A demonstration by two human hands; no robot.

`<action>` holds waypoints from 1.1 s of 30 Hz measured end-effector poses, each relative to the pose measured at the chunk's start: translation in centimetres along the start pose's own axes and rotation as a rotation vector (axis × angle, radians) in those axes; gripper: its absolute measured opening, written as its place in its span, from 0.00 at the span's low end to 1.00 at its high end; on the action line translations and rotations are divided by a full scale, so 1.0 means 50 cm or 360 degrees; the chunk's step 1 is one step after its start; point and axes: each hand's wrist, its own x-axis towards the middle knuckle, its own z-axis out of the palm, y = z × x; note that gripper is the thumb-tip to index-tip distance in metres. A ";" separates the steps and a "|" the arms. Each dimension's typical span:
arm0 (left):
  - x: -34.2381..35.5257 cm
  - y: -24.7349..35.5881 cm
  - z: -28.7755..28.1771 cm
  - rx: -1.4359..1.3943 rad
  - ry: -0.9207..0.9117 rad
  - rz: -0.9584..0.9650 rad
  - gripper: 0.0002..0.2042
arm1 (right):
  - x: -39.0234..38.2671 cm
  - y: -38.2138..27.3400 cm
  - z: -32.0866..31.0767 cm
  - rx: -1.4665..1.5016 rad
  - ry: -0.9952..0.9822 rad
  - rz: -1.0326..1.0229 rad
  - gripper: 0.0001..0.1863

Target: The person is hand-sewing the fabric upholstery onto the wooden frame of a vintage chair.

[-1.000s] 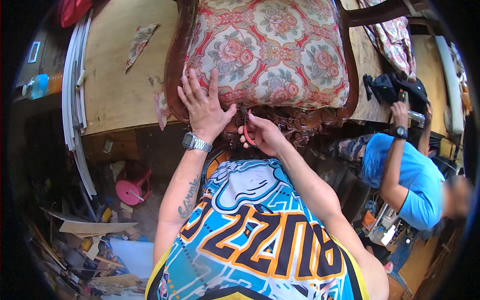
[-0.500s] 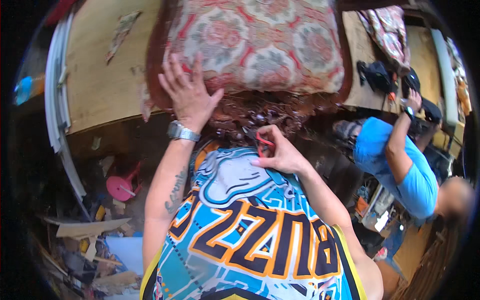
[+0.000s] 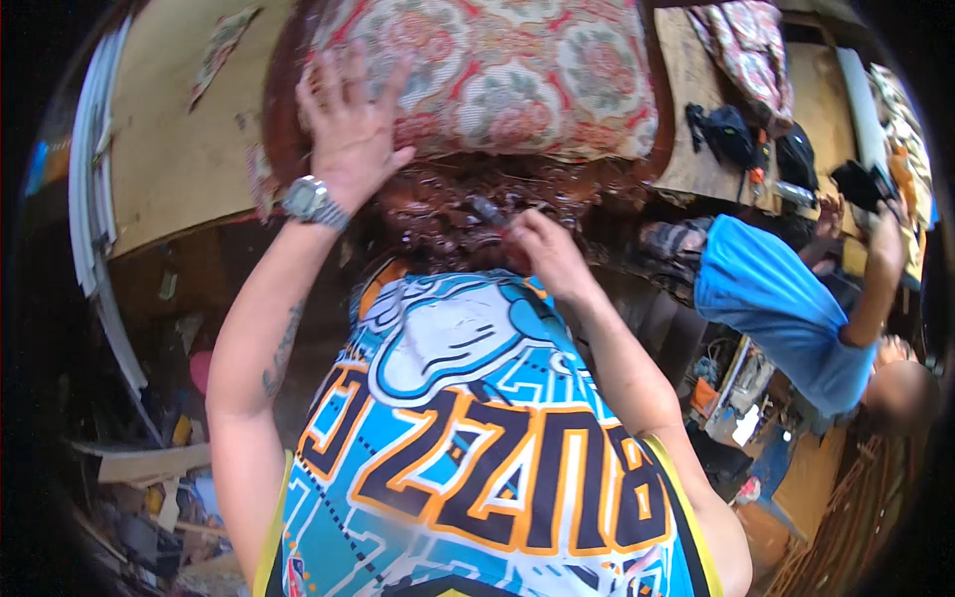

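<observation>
My left hand (image 3: 353, 124) lies open, fingers spread, on the left side of a floral seat cushion (image 3: 512, 99) patterned in cream, red and green. The cushion sits in a dark wooden frame, and glossy carved wood (image 3: 428, 194) runs along its near edge. Below that edge, my right hand (image 3: 547, 249) is closed around a red-handled tool (image 3: 489, 211). Its grey metal head points up and left toward the carving. My fingers hide most of the handles, so its exact kind is unclear.
At right, a person in a blue shirt (image 3: 786, 298) handles a dark item. Floral cloth (image 3: 751, 60) and a black bag (image 3: 734, 137) lie on the wooden surface there. A fabric scrap (image 3: 224, 55) lies on the left board (image 3: 169, 149). Wood offcuts (image 3: 154, 465) litter the lower left.
My left hand stays spread on the cushion. My right hand has turned the tool, raising its head to the carving. The person at right has reached farther right and now holds a dark item.
</observation>
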 end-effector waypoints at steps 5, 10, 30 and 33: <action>-0.005 -0.008 0.010 -0.0033 -0.0021 0.0018 0.55 | 0.037 -0.064 0.010 -0.1015 0.0070 -0.1075 0.13; -0.003 -0.011 0.008 -0.0029 0.0022 0.0039 0.55 | 0.091 -0.105 0.029 -0.1869 0.0518 -0.1426 0.17; 0.009 0.009 0.009 -0.0014 -0.0015 -0.0106 0.57 | 0.119 -0.096 0.054 -0.2484 0.0612 -0.1247 0.16; 0.007 0.011 0.002 0.0003 -0.0004 -0.0097 0.57 | 0.122 -0.083 0.064 -0.2368 0.0681 -0.1323 0.15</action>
